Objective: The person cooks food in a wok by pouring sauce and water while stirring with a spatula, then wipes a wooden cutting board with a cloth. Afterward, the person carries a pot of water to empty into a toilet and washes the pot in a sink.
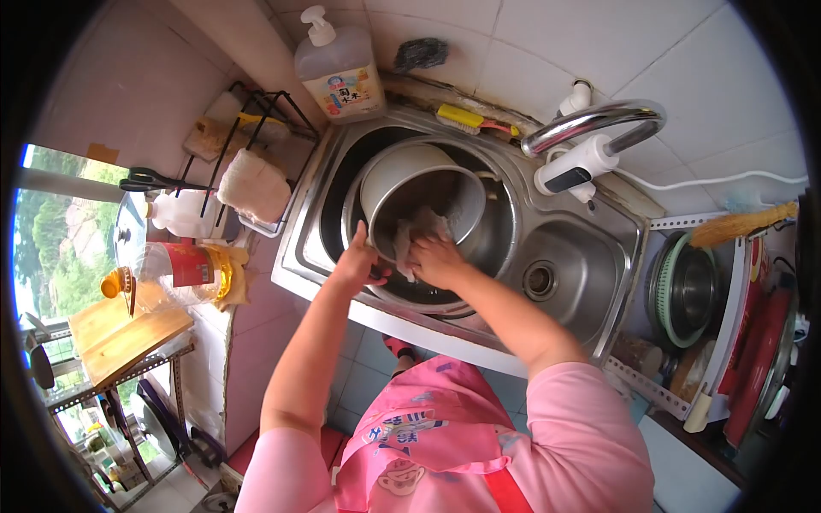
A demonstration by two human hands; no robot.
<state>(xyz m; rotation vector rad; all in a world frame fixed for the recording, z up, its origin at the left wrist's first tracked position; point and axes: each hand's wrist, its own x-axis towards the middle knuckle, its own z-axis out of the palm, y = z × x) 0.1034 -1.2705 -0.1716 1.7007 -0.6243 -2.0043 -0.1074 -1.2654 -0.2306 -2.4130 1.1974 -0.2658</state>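
Note:
A grey metal pot [404, 167] lies tilted on its side in the larger left sink basin, its mouth facing me. Inside the basin, a wide metal bowl [505, 218] sits around and under it. My left hand [357, 263] is closed on the pot's near rim, with the thumb up along the edge. My right hand [436, 261] reaches into the pot's mouth, closed on a pale, thin cloth [421, 229] pressed against the inside. Part of the right fingers is hidden by the cloth.
Right of the pot is a smaller basin [569, 265] with a drain, under a curved faucet [599, 128]. A pump bottle [340, 77] and a yellow brush [462, 118] stand behind. A wire rack [256, 154], oil bottle [175, 269] and cutting board [128, 329] are left; bowls [684, 291] right.

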